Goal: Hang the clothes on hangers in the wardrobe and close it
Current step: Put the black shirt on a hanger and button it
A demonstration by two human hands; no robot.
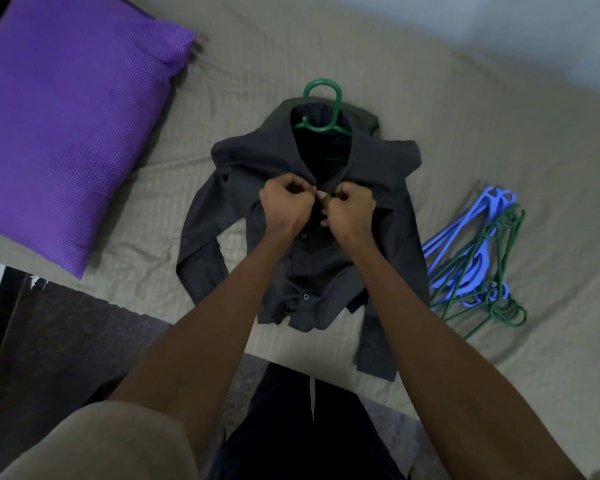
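A dark grey button-up shirt (326,258) lies flat on the bed with a green hanger (321,105) inside its collar, the hook sticking out past the neck. My left hand (284,202) and my right hand (349,206) meet just below the collar, each pinching one edge of the shirt's front at the top button. Lower buttons show down the placket. An olive garment (364,119) peeks out from under the shirt's far shoulder. No wardrobe is in view.
A pile of several blue and green hangers (478,261) lies on the bed to the right of the shirt. A purple pillow (73,119) sits at the left. The grey-beige bedsheet (430,109) spreads all around. The bed's near edge runs by my legs.
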